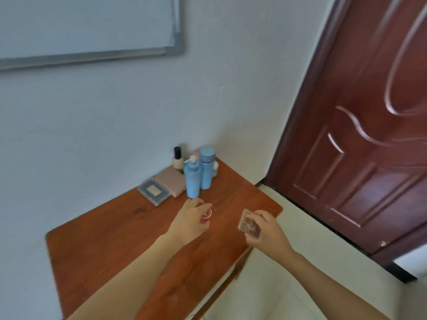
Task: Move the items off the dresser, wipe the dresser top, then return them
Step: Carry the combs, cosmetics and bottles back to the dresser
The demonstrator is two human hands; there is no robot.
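Nearby, blue bottles (196,176) crowd both hands (191,218) — door (360,135) beside.

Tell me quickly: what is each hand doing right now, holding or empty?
Left hand: closed on a small round red jar at the dresser top.
Right hand: closed on a clear square compact.

So the table (97,245) is a reddish-brown wood top pushed against the wall. Everything's bunched at the far corner around a blue pump bottle (193,181): a taller blue bottle (207,168) just beside it, a pink case (171,181) and a grey clear box (154,192) on its wall side, a small black-capped bottle (177,160) behind. Nearer part's bare wood.
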